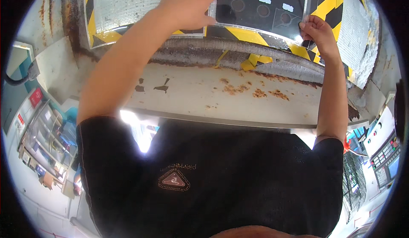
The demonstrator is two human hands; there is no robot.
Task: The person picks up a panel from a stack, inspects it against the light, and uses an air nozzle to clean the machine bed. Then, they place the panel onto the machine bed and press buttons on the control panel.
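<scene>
A flat black panel [251,22] with a clear edge lies at the top of the view, its far part cut off by the frame. It bears several white labels and round outlines. My left hand [187,5] rests at the panel's left edge, thumb and fingers spread apart. At the near right corner, my right hand [318,35] pinches the panel's edge between thumb and curled fingers. Yellow-and-black striped tape [245,34] runs along the surface around the panel.
Left of the panel is a whitish ribbed plate [123,7] framed by striped tape. A rusty pale metal ledge [191,88] crosses in front of me. Loose yellow tape [255,61] hangs in the gap. A machine control panel [385,157] with buttons stands at far right.
</scene>
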